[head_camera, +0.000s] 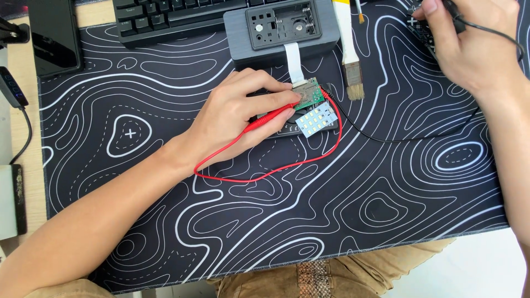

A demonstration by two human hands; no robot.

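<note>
Now my left hand (237,118) pinches the red probe (270,117) against the green circuit board (310,95) mid-mat, while my right hand (475,44), far right, closes around a black device (422,27).

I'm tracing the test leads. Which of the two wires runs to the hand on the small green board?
The red wire. It loops across the mat to the red probe under the left hand. The black wire runs instead up toward the right hand.
</note>
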